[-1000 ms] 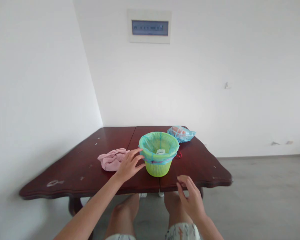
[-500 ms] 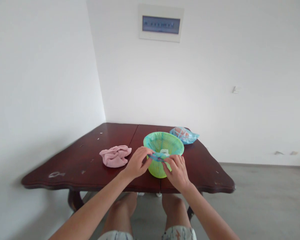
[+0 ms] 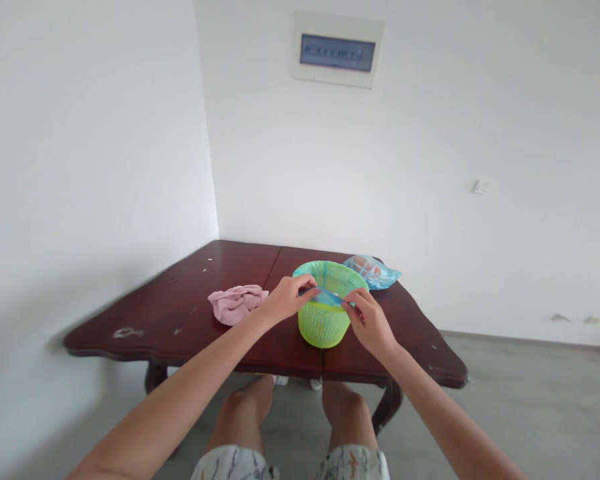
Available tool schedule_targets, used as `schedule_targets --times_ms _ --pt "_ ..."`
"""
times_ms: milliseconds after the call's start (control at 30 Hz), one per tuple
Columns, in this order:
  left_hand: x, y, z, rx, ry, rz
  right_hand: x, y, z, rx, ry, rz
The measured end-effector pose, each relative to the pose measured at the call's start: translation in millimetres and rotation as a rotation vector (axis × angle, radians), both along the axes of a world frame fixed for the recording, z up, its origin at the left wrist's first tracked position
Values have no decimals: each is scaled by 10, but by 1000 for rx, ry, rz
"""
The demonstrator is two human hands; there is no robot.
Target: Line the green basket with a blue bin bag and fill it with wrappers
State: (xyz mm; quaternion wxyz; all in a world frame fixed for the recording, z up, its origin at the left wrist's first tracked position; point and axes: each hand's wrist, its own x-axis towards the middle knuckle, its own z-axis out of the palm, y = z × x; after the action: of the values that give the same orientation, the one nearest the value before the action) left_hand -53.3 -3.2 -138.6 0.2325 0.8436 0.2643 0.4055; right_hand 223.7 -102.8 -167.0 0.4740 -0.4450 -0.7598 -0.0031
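Note:
A green-yellow plastic basket [image 3: 324, 327] with slotted sides stands upright near the table's front edge. Inside it hangs a thin blue plastic bag [image 3: 326, 297], whose near edge is stretched between my hands above the basket's near rim. My left hand [image 3: 293, 297] pinches that edge at the left. At the right, my right hand [image 3: 370, 320] grips it between thumb and fingers. Something whitish shows in the basket, too small to name. To the left of the basket lies a crumpled pink cloth [image 3: 236, 304].
The dark red wooden table [image 3: 190, 313] stands against the wall, with a seam running across its top. Behind the basket to the right sits a blue plastic bag [image 3: 373, 272] with orange-brown contents. My knees are under the front edge.
My hands have lifted slightly and moved apart, pulling the bag's edge taut and up from the basket's near rim. The view has shifted a little.

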Motion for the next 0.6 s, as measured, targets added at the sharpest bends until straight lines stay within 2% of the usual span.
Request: schedule_targets --times_ms 133,333,467,600 --pt "-44 112 20 -3 32 -27 321 143 64 -216 83 9" --pt "-193 315 94 -69 -13 -63 949 546 105 -123 -36 -8" --pt "-442 542 214 -34 87 18 1362 800 85 -245 59 -81" --pt "-641 775 304 22 232 85 1537 991 92 -324 173 -162"
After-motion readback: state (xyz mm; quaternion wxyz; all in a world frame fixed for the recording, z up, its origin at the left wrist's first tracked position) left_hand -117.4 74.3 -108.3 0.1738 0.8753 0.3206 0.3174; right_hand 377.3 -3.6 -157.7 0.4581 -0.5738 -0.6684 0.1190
